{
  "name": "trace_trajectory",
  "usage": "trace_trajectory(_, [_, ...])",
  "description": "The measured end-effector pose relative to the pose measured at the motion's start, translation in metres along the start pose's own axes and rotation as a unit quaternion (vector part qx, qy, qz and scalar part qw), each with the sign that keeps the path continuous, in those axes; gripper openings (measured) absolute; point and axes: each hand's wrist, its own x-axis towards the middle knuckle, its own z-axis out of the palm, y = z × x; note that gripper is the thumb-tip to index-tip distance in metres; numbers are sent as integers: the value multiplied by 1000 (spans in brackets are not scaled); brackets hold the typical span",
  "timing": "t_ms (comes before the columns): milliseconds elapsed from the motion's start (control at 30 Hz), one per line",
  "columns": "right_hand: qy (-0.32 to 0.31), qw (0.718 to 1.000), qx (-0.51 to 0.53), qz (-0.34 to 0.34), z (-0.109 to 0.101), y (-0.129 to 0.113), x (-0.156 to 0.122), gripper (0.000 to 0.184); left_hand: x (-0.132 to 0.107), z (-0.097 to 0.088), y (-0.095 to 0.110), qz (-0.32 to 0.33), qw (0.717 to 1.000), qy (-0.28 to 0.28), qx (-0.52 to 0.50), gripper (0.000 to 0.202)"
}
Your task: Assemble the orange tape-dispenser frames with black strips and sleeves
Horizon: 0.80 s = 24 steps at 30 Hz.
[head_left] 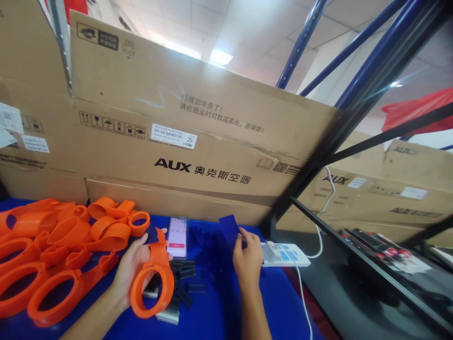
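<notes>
My left hand (128,269) is wrapped around the stem of an orange plastic ring part (159,255), whose round loop hangs toward me. Between the fingertips of my right hand (248,259) is a thin, flat dark-blue piece (228,230), its free end pointing up and left. The two hands are apart, with a phone (177,238) showing a timer standing behind them. Below the phone lie several short black strips (184,270), partly hidden by the orange ring.
A heap of orange ring parts (58,236) covers the left side of the blue table (215,311). To the right sits a white power strip (292,255) with a trailing cable. A large cardboard box (212,198) stands behind, beside a dark shelf post (300,189).
</notes>
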Motion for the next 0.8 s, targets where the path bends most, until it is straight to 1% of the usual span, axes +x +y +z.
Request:
trace_trajectory(67, [37,997,49,-42,-1,-13,-6,36,0,-6,-2,-13,1000,-2,-13,58])
trace_trajectory(100, [72,987,110,-88,-2,-21,-11,32,0,-9,-3,-20,1000,-3,-21,58])
trace_trajectory(133, [88,974,159,-137,-2,-31,-18,30,-1,-12,-5,-29,999,-4,-29,58])
trace_trajectory(200, [78,950,201,-227,-3,-50,-36,33,-2,-16,-9,-51,998,-11,-45,59])
trace_trajectory(267, [74,929,216,-292,-4,-67,-54,44,-4,-17,-12,-66,996,-22,-55,61])
trace_trajectory(333, [84,908,235,-335,-8,-78,-68,54,-5,-16,-16,-59,996,-30,-57,61])
trace_trajectory(367, [77,900,246,-353,-10,-82,-73,57,-5,-14,-17,-50,997,-31,-56,61])
trace_trajectory(433, [38,880,279,-383,-15,-87,-77,59,-4,-11,-18,-33,997,-32,-56,61])
trace_trajectory(500, [-21,861,312,-402,-20,-90,-77,60,-3,-9,-18,-23,998,-30,-55,62])
trace_trajectory(600, [-109,842,348,-396,-26,-95,-73,59,-2,-10,-17,-7,999,-11,-38,63])
trace_trajectory(700, [-197,823,388,-366,-27,-101,-70,49,-1,-13,-15,19,999,14,-24,62])
trace_trajectory(800, [-270,810,421,-306,-24,-104,-67,34,1,-16,-15,33,999,17,-24,62])
